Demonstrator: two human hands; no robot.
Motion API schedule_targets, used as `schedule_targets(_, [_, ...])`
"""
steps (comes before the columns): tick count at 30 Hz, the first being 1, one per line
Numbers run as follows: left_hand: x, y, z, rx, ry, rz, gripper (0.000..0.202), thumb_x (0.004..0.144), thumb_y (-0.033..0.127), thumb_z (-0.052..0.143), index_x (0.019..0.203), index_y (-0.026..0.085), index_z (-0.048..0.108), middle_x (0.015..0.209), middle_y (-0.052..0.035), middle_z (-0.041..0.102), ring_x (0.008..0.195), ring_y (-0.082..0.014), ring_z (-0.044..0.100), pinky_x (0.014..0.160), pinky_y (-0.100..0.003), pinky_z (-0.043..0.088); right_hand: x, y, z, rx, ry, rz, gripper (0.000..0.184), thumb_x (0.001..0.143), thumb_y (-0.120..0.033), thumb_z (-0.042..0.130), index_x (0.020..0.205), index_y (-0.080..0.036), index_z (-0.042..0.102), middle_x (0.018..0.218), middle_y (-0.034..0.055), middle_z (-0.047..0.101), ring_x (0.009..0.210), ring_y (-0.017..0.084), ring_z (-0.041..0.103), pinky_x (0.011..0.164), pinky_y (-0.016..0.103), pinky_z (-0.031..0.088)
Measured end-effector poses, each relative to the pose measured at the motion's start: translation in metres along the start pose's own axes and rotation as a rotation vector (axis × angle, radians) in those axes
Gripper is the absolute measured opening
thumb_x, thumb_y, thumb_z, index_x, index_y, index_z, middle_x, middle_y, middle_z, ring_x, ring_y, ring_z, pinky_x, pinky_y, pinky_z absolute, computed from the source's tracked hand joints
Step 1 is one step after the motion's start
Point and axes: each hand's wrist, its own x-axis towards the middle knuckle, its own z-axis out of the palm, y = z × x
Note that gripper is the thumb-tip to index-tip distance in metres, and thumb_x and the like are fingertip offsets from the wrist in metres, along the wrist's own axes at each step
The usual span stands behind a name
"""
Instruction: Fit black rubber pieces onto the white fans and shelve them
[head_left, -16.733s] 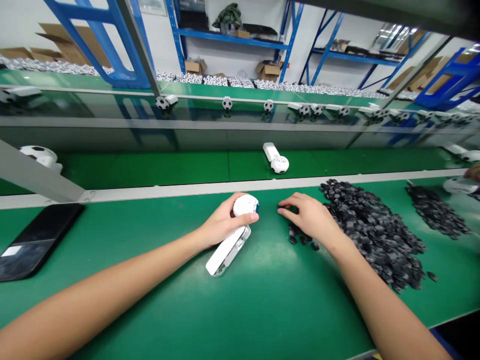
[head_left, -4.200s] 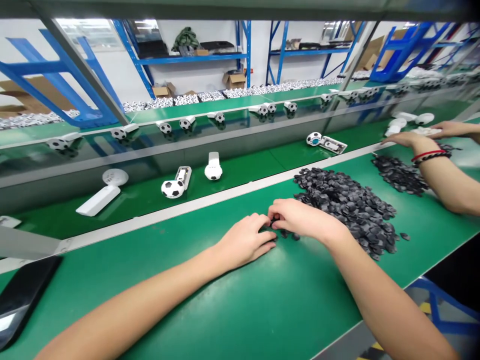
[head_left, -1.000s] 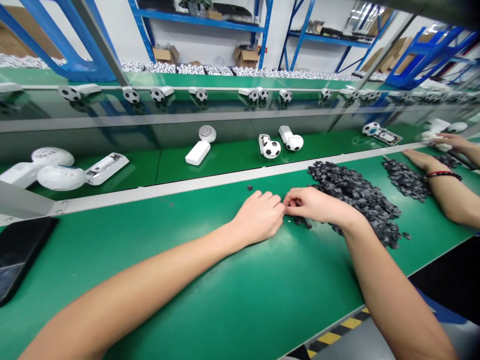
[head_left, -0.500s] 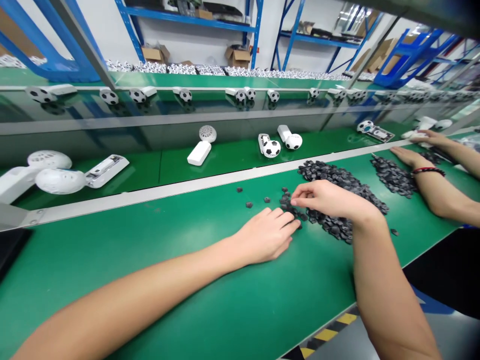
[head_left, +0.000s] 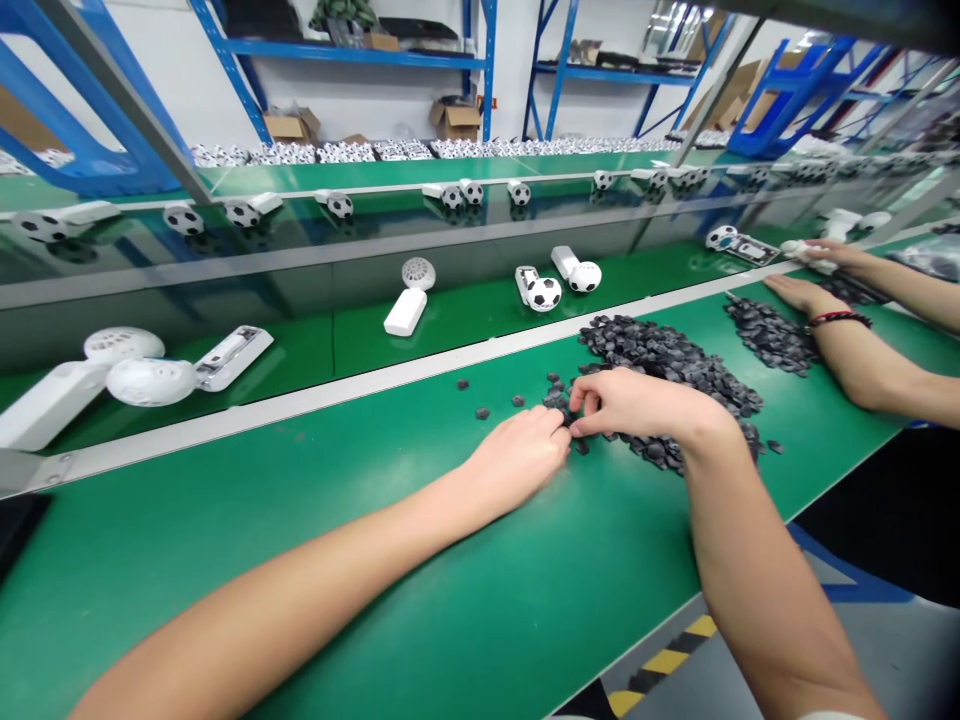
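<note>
My left hand rests on the green work surface with its fingers curled together. Their tips touch the edge of a small group of black pieces; whatever they hold is hidden. Close against it, my right hand has thumb and index finger drawn together at a small dark piece beside the left fingertips. Behind and beneath the right hand spreads a large pile of small flat black pieces. A few loose ones lie left of the group.
Beyond a metal rail runs a green belt carrying white devices, some with football-patterned heads. At the right, another person's hands are beside a smaller black pile. A dark object sits at the left edge.
My left fingers have curled in, and my right thumb and fingertips have come down beside them. The view has shifted slightly. Devices at the belt's left have moved a little right.
</note>
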Motion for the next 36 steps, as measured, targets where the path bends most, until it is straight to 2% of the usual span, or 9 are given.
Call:
schedule_targets(3, [0.002,-0.001,0.000,0.010,0.006,-0.017,0.022,0.105,0.023,0.052,0.095,0.011,0.068,0.094,-0.0096,0.066,0.090,-0.0259,0.065,0.076,-0.038,0.055,0.002,-0.005,0.002,-0.080,-0.015,0.014,0.025,0.076,-0.042,0.079,0.091,-0.024,0.071,0.081,0.0017,0.076,0.067,0.020,0.067,0.053,0.028,0.041])
schedule_targets(11, [0.002,-0.008,0.011,0.121,0.115,0.065,0.021,0.103,0.016,0.051,0.090,0.012,0.067,0.088,-0.0089,0.066,0.085,-0.0254,0.066,0.072,-0.037,0.053,0.002,-0.011,0.008,-0.172,0.017,-0.011,0.006,0.078,-0.026,0.070,0.082,-0.022,0.068,0.074,0.0028,0.072,0.065,0.020,0.065,0.054,0.028,0.038])
schedule_targets(16, [0.002,-0.017,-0.002,-0.002,0.073,-0.030,0.024,0.104,0.021,0.051,0.093,0.012,0.069,0.089,-0.0095,0.068,0.088,-0.0253,0.066,0.077,-0.036,0.054,0.001,-0.012,0.010,-0.175,0.052,0.034,0.006,0.075,-0.023,0.069,0.080,-0.022,0.068,0.073,0.0029,0.072,0.061,0.019,0.063,0.051,0.029,0.037])
schedule_targets(20, [0.003,-0.044,-0.015,-0.197,0.106,-0.230,0.022,0.101,0.020,0.054,0.093,0.014,0.073,0.094,-0.0101,0.071,0.092,-0.0252,0.068,0.083,-0.035,0.054,0.000,-0.010,0.007,-0.150,0.089,0.038,0.003,0.078,-0.022,0.065,0.075,-0.023,0.067,0.072,0.0026,0.072,0.062,0.019,0.062,0.054,0.030,0.040])
schedule_targets(24, [0.007,-0.084,-0.022,-0.234,0.117,-0.361,0.022,0.095,0.015,0.056,0.087,0.015,0.076,0.090,-0.0097,0.075,0.083,-0.0242,0.071,0.078,-0.033,0.054,-0.001,-0.004,0.001,-0.111,0.092,0.031,0.010,0.080,-0.020,0.064,0.071,-0.023,0.068,0.066,0.0024,0.071,0.060,0.019,0.062,0.054,0.030,0.040])
schedule_targets(27, [0.008,-0.103,-0.021,-0.247,0.093,-0.410,0.022,0.091,0.013,0.057,0.082,0.015,0.077,0.087,-0.0091,0.077,0.080,-0.0242,0.072,0.074,-0.032,0.053,0.003,0.000,0.000,0.012,0.133,-0.032,0.010,0.085,-0.025,0.065,0.082,-0.022,0.074,0.073,0.0021,0.075,0.060,0.018,0.064,0.056,0.029,0.044])
schedule_targets(31, [0.008,-0.109,-0.019,-0.231,0.077,-0.419,0.024,0.092,0.016,0.057,0.087,0.016,0.080,0.092,-0.0099,0.078,0.085,-0.0260,0.072,0.078,-0.033,0.053,0.021,-0.002,0.007,0.207,0.258,-0.206,0.021,0.094,-0.033,0.062,0.104,-0.021,0.077,0.088,0.0021,0.079,0.068,0.018,0.070,0.063,0.027,0.050])
schedule_targets(34, [0.007,-0.109,-0.020,-0.202,0.079,-0.409,0.027,0.096,0.019,0.055,0.094,0.016,0.082,0.095,-0.0109,0.076,0.089,-0.0274,0.071,0.083,-0.036,0.053,0.037,-0.001,0.015,0.165,0.352,-0.295,0.021,0.095,-0.032,0.064,0.103,-0.022,0.080,0.093,0.0032,0.080,0.081,0.020,0.072,0.075,0.029,0.052])
schedule_targets(36, [0.005,-0.108,-0.020,-0.187,0.081,-0.402,0.027,0.098,0.021,0.055,0.097,0.016,0.081,0.094,-0.0111,0.074,0.089,-0.0274,0.070,0.083,-0.037,0.053,0.042,0.003,0.017,0.098,0.398,-0.302,0.022,0.096,-0.032,0.063,0.105,-0.023,0.082,0.101,0.0047,0.080,0.091,0.023,0.072,0.081,0.031,0.051])
